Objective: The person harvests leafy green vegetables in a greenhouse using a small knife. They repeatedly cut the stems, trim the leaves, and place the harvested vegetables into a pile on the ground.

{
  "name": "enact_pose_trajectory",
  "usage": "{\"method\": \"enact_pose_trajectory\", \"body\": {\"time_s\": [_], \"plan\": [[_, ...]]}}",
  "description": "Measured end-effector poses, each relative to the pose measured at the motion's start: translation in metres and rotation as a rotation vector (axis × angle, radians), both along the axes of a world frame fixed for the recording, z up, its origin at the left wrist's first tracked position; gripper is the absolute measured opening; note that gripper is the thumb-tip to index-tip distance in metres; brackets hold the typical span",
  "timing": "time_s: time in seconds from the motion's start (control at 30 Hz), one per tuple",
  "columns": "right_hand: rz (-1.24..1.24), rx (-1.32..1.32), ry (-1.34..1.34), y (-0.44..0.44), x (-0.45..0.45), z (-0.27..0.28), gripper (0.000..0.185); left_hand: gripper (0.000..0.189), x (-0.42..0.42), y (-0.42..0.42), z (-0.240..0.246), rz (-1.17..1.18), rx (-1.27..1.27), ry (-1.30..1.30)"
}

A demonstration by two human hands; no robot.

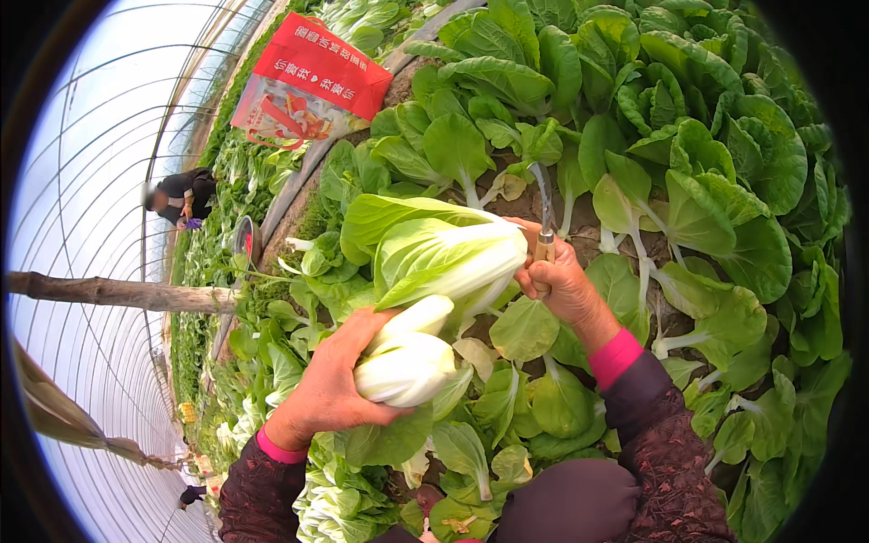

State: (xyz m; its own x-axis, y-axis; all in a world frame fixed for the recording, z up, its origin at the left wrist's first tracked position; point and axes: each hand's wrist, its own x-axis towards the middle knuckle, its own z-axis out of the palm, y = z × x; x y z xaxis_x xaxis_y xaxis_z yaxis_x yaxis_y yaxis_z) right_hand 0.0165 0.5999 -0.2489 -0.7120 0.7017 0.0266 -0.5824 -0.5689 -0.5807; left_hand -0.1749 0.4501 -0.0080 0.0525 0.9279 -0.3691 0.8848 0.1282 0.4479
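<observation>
My left hand (pixel 326 380) is wrapped around a small pale Chinese cabbage (pixel 407 370), its whitish end turned towards the right. My right hand (pixel 560 278) grips the wooden handle of a sickle (pixel 545 248), whose curved metal blade points away from me. That hand's fingers also touch the white base of a larger Chinese cabbage (pixel 455 254), lying sideways between both hands with its green leaves to the left. Whether the left fingertips touch the larger head cannot be told. Loose leaves (pixel 560 400) cover the ground beneath.
Dense rows of growing cabbages (pixel 713 136) fill the right side. Cut heads (pixel 339 502) lie at lower left. A red carrier bag (pixel 326 68), a metal basin (pixel 247 241) and a wooden post (pixel 122 292) stand leftward. Another person (pixel 180 193) bends among plants in the greenhouse.
</observation>
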Motion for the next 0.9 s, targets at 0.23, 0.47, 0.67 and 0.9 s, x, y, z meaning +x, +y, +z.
{"method": "enact_pose_trajectory", "body": {"time_s": [0.23, 0.47, 0.67, 0.9], "plan": [[0.091, 0.141, -0.396, -0.015, 0.018, 0.063, 0.074, 0.098, 0.009, -0.053, -0.028, 0.530, -0.085, -0.798], [-0.099, 0.224, -0.457, -0.046, 0.019, 0.106, 0.059, 0.106, 0.004, -0.092, -0.054, 0.672, -0.074, -1.120], [-0.272, 0.389, -0.567, -0.057, 0.013, 0.108, 0.051, 0.124, 0.014, -0.129, -0.055, 0.643, 0.136, -1.114], [-0.204, 0.489, -0.464, -0.069, 0.012, 0.135, 0.045, 0.134, 0.012, -0.131, -0.056, 0.563, 0.281, -1.070]]}}
